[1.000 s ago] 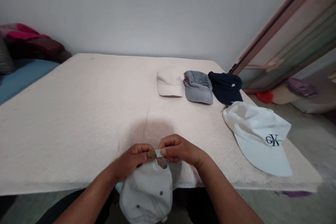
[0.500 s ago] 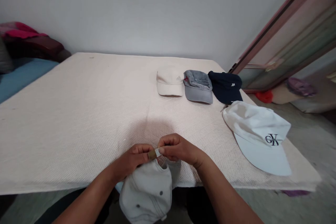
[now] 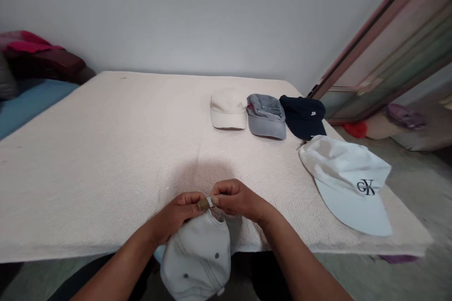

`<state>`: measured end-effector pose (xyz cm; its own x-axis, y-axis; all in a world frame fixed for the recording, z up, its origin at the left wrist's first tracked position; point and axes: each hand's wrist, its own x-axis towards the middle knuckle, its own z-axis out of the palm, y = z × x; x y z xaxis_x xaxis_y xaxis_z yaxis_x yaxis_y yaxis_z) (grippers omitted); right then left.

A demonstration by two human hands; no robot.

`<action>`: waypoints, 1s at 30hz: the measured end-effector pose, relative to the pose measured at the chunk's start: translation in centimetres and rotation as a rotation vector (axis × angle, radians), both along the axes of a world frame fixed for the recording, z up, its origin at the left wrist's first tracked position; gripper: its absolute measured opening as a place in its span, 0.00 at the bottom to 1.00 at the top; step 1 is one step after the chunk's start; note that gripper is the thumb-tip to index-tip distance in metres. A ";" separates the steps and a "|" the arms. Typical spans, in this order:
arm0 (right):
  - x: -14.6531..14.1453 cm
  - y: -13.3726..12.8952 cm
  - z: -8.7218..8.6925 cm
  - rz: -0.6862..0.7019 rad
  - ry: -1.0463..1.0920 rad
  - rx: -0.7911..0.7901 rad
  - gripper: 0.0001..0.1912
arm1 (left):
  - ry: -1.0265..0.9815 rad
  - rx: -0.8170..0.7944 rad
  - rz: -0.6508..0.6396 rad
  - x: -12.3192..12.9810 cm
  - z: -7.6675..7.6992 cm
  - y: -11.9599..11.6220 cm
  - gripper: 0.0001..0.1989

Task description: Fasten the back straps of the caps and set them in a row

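Note:
A pale grey baseball cap [image 3: 197, 258] hangs at the table's front edge, its back opening turned up towards the table. My left hand [image 3: 181, 211] pinches the strap beside its brownish buckle [image 3: 203, 204]. Close against it, my right hand [image 3: 235, 200] grips the light strap end [image 3: 211, 201] between thumb and fingers. The cap's brim is mostly hidden beneath the crown.
On the white-covered table [image 3: 106, 160] lie a cream cap [image 3: 229, 110], a grey cap [image 3: 266, 116] and a navy cap [image 3: 303, 116] in a row. Nearer, at the right edge, sits a white cap [image 3: 346, 181] with dark letters. A wall [image 3: 197, 19] stands behind.
Both hands and the strap have shifted very slightly left, keeping their pinch. The other caps have stayed in place.

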<state>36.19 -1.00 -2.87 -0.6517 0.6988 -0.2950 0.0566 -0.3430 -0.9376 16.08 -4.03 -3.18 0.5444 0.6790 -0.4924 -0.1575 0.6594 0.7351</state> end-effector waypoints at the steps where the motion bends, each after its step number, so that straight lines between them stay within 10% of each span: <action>1: 0.0 0.0 0.0 0.003 0.003 0.002 0.12 | -0.002 -0.001 0.019 0.0 0.0 0.0 0.11; 30: -0.2 -0.3 0.3 -0.168 0.007 -0.022 0.13 | 0.017 0.077 0.090 0.2 0.1 0.1 0.08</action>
